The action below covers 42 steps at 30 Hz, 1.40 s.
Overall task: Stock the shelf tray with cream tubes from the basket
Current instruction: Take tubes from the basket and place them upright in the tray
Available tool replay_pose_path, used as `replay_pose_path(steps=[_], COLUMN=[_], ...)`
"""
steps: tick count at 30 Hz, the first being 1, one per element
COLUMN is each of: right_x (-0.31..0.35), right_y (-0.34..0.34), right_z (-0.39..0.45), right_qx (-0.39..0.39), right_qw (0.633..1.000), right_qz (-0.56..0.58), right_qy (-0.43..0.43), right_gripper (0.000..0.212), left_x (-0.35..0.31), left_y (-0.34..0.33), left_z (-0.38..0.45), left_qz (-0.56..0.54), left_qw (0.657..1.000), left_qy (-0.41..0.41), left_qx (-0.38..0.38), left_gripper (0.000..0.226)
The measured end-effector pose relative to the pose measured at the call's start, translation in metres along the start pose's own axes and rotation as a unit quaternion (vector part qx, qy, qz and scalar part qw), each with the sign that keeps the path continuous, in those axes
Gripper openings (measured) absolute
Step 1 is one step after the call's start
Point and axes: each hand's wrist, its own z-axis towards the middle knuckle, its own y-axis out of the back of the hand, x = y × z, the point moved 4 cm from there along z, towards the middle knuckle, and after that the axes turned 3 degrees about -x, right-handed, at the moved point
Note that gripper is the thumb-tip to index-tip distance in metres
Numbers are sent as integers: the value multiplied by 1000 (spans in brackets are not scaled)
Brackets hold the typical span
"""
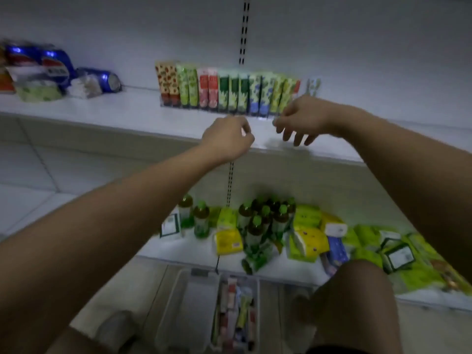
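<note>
At the far left of the upper shelf (76, 111) we see a heap of packets (38, 90) and blue cans (102, 79), about three cans, their labels blurred past reading; further right stands the clear shelf tray (264, 118) with a row of upright cream tubes (229, 92), roughly fourteen counted: two orange-patterned, two light green, two pink-red, three dark green, two blue-flowered, two or three yellow-green; one more pale tube (313, 86) stands just beside the row's right end; no writing can be read on any.

Our left hand (227, 139) hovers in front of the tray, its grip loosely curled with fingertips drawn together, holding nothing we can make out; our right hand (304, 118) is at the tray's right front corner, fingers hanging relaxed and spread, thumb and forefinger close to the tray edge, though we cannot tell whether they pinch it.

On the lower shelf (178, 254) stand about nine green-capped bottles (255, 221) among yellow and green packets (306, 236); below, on the floor, sits the white basket (168, 302), two compartments: the left bare, the right holding a jumble of cream tubes (237, 307) too blurred to count.
</note>
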Motion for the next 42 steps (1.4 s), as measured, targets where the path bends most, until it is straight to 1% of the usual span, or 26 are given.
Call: replay_pose_path(steps=[3, 5, 8, 11, 15, 17, 20, 23, 26, 28, 31, 33, 35, 37, 40, 42], right_x=[-1, -7, -22, -48, -88, -107, -136, -166, -196, -212, -227, -230, -233, -237, -246, -252], right_y=[-34, -64, -120, -176, -250, -290, -352, -413, -465, -491, -517, -530, -539, -548, -560, -568], right_z=[-11, -14, -17, -18, -21, -24, -34, -50, -70, -79, -79, -73, -68, -63, -57, -53], right_qx=[28, 50, 97, 141, 196, 217, 255, 287, 324, 333, 334, 302, 248, 222, 255, 277], right_qw=[1000, 999, 995, 987, 972, 964, 945, 919, 904, 896, 902, 915, 928, 935, 931, 930], right_qz=[9, 10, 19, 45, 78, 91, 99, 127, 110, 113, 98, 116, 148, 166, 146, 114], right_qy=[-2, -9, -28, -56, -105, -125, -182, -237, -256, -270, -256, -240, -234, -222, -217, -215], right_gripper=[30, 28, 22, 23, 29, 24, 13, 12, 13, 10, 25, 30, 31, 40, 61, 61], left_x=[14, 28, 56, 87, 127, 144, 165, 177, 184, 187, 192, 197, 202, 207, 209, 210], left_y=[-8, -28, -76, -130, -202, -236, -282, -328, -370, -392, -418, -429, -438, -442, -442, -439], left_z=[-35, -54, -85, -118, -163, -186, -216, -244, -266, -275, -283, -286, -288, -289, -291, -291], left_qz=[-50, -55, -53, -43, -12, -4, 19, 27, 43, 55, 79, 101, 122, 135, 164, 168], left_qw=[999, 998, 992, 980, 949, 932, 905, 877, 859, 851, 842, 835, 828, 826, 813, 813], left_qy=[-3, 16, 61, 95, 151, 182, 217, 235, 219, 214, 217, 217, 197, 171, 147, 135], left_qx=[-4, 19, 96, 171, 275, 314, 366, 419, 462, 476, 488, 496, 511, 520, 538, 541], left_gripper=[18, 19, 20, 20, 18, 17, 20, 24, 29, 32, 33, 31, 34, 39, 45, 44])
